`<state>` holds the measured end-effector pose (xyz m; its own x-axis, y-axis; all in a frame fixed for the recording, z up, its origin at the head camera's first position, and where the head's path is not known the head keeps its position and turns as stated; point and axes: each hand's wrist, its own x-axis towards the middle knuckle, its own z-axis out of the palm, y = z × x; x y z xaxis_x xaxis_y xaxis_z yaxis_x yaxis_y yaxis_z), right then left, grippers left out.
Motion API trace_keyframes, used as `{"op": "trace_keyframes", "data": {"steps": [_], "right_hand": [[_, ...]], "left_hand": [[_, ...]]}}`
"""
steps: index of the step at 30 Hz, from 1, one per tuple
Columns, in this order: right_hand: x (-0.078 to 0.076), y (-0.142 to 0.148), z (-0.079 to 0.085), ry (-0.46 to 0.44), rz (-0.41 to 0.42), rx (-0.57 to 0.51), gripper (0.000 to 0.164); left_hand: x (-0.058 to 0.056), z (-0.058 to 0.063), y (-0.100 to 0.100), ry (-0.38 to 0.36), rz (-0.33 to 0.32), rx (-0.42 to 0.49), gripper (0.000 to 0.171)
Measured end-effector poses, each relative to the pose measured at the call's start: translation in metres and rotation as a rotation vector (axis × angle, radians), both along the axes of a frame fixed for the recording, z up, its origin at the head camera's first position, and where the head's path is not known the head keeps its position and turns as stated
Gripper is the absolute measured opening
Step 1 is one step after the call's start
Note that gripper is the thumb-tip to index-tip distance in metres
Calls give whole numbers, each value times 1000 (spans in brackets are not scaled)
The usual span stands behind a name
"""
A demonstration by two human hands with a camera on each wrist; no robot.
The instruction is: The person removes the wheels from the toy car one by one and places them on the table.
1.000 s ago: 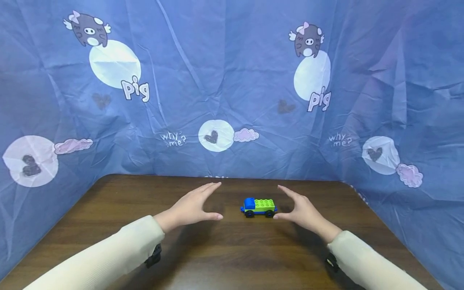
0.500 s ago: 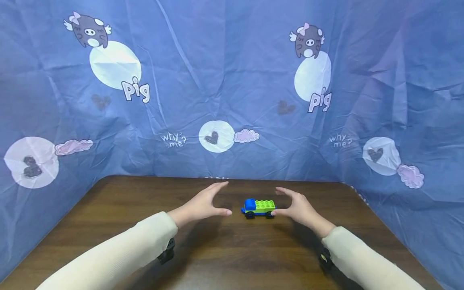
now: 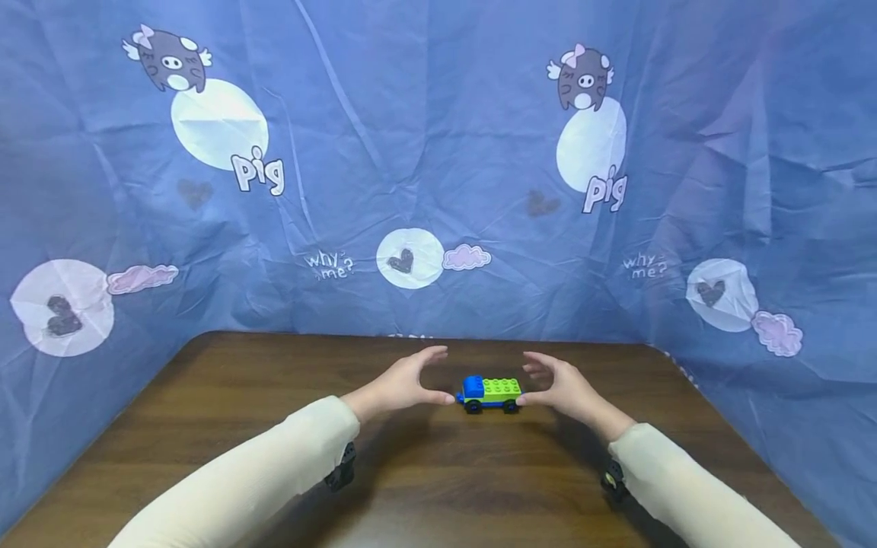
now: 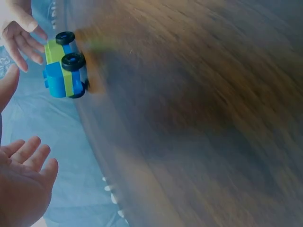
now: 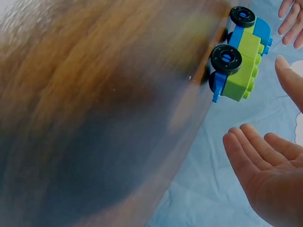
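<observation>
A toy truck (image 3: 491, 393) with a blue cab, a studded lime green bed and black wheels stands upright on the wooden table, cab to the left. My left hand (image 3: 404, 384) is just left of the cab, thumb and fingers spread apart, the thumb tip close to the blue front hitch. At the truck's rear is my right hand (image 3: 565, 390), its thumb tip overlapping the back end in the head view. The right wrist view shows a gap between the right hand's fingers (image 5: 251, 156) and the truck (image 5: 241, 61). Neither hand holds anything.
The brown wooden table (image 3: 438, 487) spreads out around the truck. Behind it and at both sides hangs a blue cloth (image 3: 425, 167) printed with pigs, hearts and clouds. A small black device (image 3: 340, 466) sits under each sleeve at the wrist.
My left hand has moved right, up to the truck's front. My right hand has shifted slightly left, and its fingers now bend a little more. The truck has stayed in place.
</observation>
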<state>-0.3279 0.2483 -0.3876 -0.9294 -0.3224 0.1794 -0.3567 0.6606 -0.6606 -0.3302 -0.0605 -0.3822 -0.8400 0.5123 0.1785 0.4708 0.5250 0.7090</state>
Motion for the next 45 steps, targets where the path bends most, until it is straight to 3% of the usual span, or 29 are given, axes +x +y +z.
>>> {"op": "trace_keyframes", "data": {"steps": [7,17,25,35,45], "right_hand": [[-6,-6,-7,-44,-34,-7,80],[-9,-11,-15,-145,-77,13,78],[-12,-14,-17,-120,-97,35,73],[-12,-21,-20,-135,-125,86,63],[-11,-22,-22,-107,-176,94,43]], "left_hand": [[-4,-12,10,-3,-36,29,81],[-9,-17,25,-49,28,39,63],[-15,-23,38,-95,42,2,59],[-20,-27,45,-103,78,-16,45],[-21,-27,52,-92,67,37,35]]}}
